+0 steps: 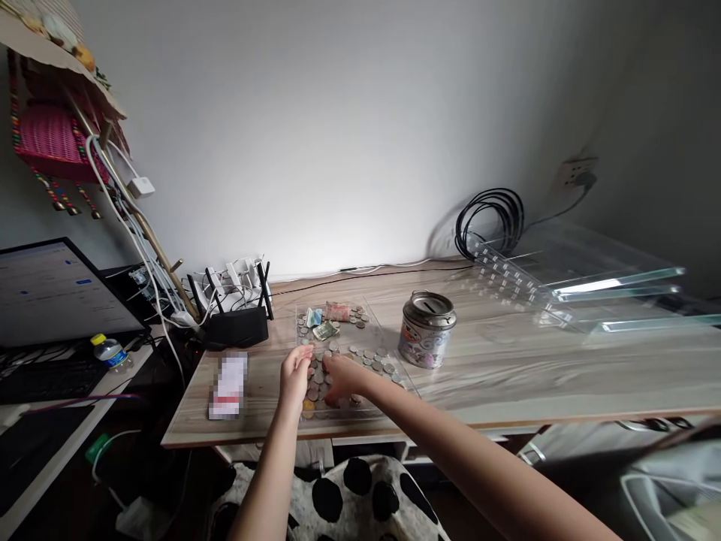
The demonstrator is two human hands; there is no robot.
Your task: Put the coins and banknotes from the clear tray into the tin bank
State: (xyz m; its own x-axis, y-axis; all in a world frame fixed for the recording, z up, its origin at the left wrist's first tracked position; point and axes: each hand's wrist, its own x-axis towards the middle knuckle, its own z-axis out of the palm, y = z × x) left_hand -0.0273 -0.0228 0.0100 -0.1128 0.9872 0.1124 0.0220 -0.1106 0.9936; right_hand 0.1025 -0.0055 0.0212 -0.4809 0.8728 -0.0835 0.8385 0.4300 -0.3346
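Picking coins (314,392), seemingly, inside tray's (370,337) left edge; your left hand (295,373), right hand (341,379) curled, can't tell grips; next wants fingertip pinch.

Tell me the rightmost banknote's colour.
The rightmost banknote is reddish; the head view, the only one, shows it.

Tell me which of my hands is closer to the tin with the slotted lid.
Your right hand. It is over the coins, left of the tin; your left hand is farther left, beyond your right.
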